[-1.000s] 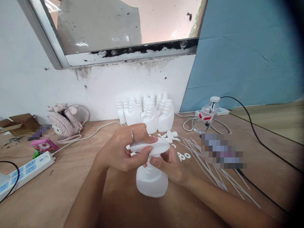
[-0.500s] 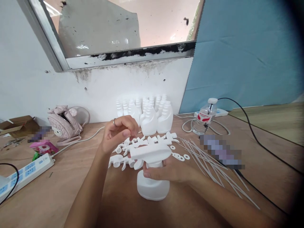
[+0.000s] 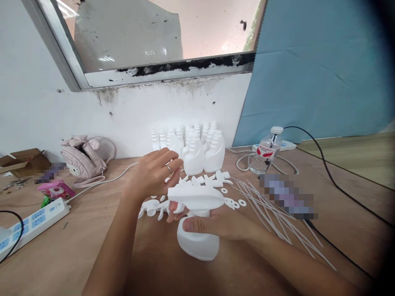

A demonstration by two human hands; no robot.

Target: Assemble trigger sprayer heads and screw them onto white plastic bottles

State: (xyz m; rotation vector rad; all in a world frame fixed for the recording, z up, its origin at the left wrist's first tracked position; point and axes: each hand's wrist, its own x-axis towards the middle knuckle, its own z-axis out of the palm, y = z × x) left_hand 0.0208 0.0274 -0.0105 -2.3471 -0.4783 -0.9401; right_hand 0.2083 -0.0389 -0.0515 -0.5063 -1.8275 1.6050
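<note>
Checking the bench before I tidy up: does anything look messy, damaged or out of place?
Loose white plastic trigger parts and thin white dip tubes lie scattered across the wooden table. The wall below the window frame is stained dark. Nothing looks spilled or broken.

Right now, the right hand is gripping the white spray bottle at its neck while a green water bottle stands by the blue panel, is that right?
Not quite: the head view shows the water bottle is clear with a red label, not green. The right hand does grip the white spray bottle at its neck.

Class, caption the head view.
Right hand grips a white spray bottle; left hand touches its trigger head.
</note>
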